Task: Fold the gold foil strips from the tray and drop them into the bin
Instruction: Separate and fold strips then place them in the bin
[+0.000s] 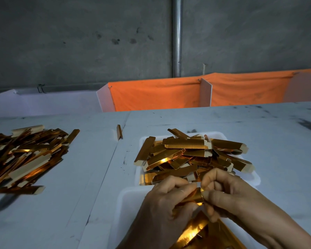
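Observation:
Both hands meet over the near white tray [129, 198]. My left hand [167, 203] and my right hand [228, 193] pinch one gold foil strip [194, 195] between them, fingers curled round it. More flat gold strips [201, 232] lie in this near tray below my hands. Just beyond, a second white tray [255, 178] is heaped with folded gold strips [187, 151].
A large loose pile of gold strips [25, 157] lies on the white table [258, 132] at the left. A single folded strip [119, 131] stands alone mid-table. Orange cloth-lined bins [156, 96] sit behind the table's far edge, against a grey wall with a metal pipe [177, 36].

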### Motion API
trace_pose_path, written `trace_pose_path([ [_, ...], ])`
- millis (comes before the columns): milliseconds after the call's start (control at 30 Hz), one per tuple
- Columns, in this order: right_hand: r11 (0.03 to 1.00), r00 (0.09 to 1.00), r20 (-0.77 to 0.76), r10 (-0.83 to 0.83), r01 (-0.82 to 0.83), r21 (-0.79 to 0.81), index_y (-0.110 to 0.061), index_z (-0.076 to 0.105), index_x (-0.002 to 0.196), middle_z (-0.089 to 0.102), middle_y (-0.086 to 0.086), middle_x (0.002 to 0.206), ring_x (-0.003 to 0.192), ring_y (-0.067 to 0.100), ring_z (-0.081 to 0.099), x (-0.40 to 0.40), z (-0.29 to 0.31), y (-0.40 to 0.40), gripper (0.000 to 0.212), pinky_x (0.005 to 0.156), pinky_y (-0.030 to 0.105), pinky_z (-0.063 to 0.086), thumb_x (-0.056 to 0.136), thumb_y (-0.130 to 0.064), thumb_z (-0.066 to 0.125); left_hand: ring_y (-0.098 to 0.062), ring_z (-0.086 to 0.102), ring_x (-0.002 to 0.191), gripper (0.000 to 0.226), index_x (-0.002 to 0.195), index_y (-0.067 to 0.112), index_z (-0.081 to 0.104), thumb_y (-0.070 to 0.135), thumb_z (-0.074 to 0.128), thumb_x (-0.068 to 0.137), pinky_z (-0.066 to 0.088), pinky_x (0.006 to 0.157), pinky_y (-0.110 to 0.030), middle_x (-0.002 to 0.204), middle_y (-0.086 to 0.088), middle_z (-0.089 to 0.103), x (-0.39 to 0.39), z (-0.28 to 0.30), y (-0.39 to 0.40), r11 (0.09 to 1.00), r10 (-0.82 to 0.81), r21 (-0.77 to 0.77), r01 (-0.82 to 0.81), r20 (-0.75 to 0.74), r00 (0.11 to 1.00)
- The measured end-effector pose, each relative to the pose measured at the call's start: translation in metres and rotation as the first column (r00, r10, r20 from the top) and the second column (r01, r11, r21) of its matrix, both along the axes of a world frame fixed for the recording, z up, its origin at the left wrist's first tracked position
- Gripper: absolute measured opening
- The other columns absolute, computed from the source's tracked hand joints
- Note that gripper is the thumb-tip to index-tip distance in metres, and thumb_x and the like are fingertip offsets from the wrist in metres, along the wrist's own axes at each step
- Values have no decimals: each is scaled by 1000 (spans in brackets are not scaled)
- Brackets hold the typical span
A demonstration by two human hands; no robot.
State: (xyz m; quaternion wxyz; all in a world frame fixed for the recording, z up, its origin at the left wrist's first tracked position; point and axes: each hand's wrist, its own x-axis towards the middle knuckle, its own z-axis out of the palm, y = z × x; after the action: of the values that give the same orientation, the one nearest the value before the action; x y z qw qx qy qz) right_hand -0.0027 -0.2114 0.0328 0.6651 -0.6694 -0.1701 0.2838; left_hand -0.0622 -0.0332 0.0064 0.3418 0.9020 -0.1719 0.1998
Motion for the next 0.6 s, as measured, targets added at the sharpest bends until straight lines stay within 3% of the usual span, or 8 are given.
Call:
trace_pose_path([
  [200, 994, 994, -102, -30, 40, 105, -2, 58, 92, 56, 17, 58, 49, 24, 55, 2, -4, -1, 10, 46, 26, 48, 85, 4, 57, 9, 42, 115, 45, 128, 36, 55, 46, 53, 84, 43, 87, -8, 112, 38, 42, 0, 0, 0, 999, 6, -48, -8, -28, 1000],
  [333, 988, 987, -153, 45, -21, 154, -2, 60, 87, 55, 17, 63, 51, 23, 58, 2, 1, -4, 16, 47, 27, 51, 76, 2, 71, 13, 37, 116, 45, 126, 44, 53, 48, 54, 82, 42, 85, -6, 113, 38, 45, 0, 0, 2, 996, -6, -87, -1, -79, 997],
  [467, 982, 980, -116, 163, -150, 119, -4, 56, 91, 59, 13, 68, 58, 24, 59, 3, 5, -11, 23, 53, 29, 53, 72, 1, 68, 16, 33, 116, 46, 126, 43, 54, 51, 53, 80, 42, 87, -6, 111, 43, 42, -1, 1, 2, 997, -31, -76, 22, -122, 992],
  [600, 981, 980, -87, 181, -174, 82, -3, 52, 89, 59, 12, 68, 57, 23, 60, 4, 6, -11, 25, 54, 29, 53, 76, -1, 73, 20, 32, 115, 46, 126, 42, 55, 50, 54, 80, 41, 87, -4, 106, 52, 37, -1, 1, 2, 997, -43, -65, 34, -137, 990],
])
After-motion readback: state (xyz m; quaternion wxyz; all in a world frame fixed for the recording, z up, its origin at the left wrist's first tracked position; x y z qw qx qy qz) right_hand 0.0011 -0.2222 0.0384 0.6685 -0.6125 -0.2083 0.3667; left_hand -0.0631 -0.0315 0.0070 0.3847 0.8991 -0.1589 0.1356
